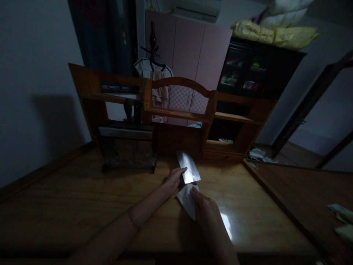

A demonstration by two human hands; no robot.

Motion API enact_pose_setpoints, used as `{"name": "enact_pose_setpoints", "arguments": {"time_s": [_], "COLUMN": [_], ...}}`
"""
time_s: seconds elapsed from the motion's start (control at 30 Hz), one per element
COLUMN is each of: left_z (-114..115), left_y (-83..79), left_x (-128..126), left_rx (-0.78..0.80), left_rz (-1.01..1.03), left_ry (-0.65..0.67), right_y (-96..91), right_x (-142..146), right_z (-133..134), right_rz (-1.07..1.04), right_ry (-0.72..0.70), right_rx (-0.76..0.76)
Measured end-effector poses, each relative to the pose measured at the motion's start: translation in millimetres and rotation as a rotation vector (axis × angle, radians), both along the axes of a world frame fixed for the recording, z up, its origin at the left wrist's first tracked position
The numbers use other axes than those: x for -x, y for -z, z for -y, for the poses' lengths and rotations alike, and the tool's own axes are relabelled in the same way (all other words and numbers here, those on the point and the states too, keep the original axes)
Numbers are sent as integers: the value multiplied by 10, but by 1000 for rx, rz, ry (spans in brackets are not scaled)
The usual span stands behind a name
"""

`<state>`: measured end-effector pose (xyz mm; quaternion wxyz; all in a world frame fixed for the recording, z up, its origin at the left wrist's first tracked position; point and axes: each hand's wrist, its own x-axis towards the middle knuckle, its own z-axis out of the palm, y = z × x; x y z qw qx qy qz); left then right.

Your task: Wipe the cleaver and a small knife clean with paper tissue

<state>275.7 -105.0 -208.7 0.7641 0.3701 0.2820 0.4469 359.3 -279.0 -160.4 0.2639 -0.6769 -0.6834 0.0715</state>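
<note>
My left hand [175,177] pinches the left edge of a shiny silvery rectangular sheet [188,165], with the thumb on its face. The sheet is tilted and catches bright light. Just below it, my right hand [203,200] grips a pale, thin piece that looks like paper or cloth [188,200], its thumb lying on top. The top of this pale piece is close to the sheet's lower edge; I cannot tell whether they touch. Both hands are above a smooth wooden surface [143,191]. Some of my right fingers are hidden behind the pale piece.
A dark case with see-through sides [127,145] stands at the back left. Behind it rises a wooden shelf unit [176,114]. A raised wooden edge [271,197] runs along the right. A bright white patch [226,225] shows on the surface by my right forearm.
</note>
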Motion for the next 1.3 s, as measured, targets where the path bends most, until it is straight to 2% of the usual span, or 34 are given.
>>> {"name": "enact_pose_setpoints", "arguments": {"time_s": [0.27,0.5,0.73,0.93,1.3], "left_z": [-52,-6,3,-19,16], "left_y": [48,13,18,36,-38], "left_x": [-9,-12,-12,-17,-1], "left_rx": [33,44,63,64,26], "left_rz": [-32,4,16,7,24], "left_ry": [16,-1,-7,7,-24], "right_y": [-24,0,-84,-50,-96], "right_x": [-11,35,35,23,-1], "right_z": [-26,-123,-102,-111,92], "right_rz": [-25,195,302,315,300], "right_ry": [15,27,13,24,28], "right_rx": [-158,18,111,118,131]}}
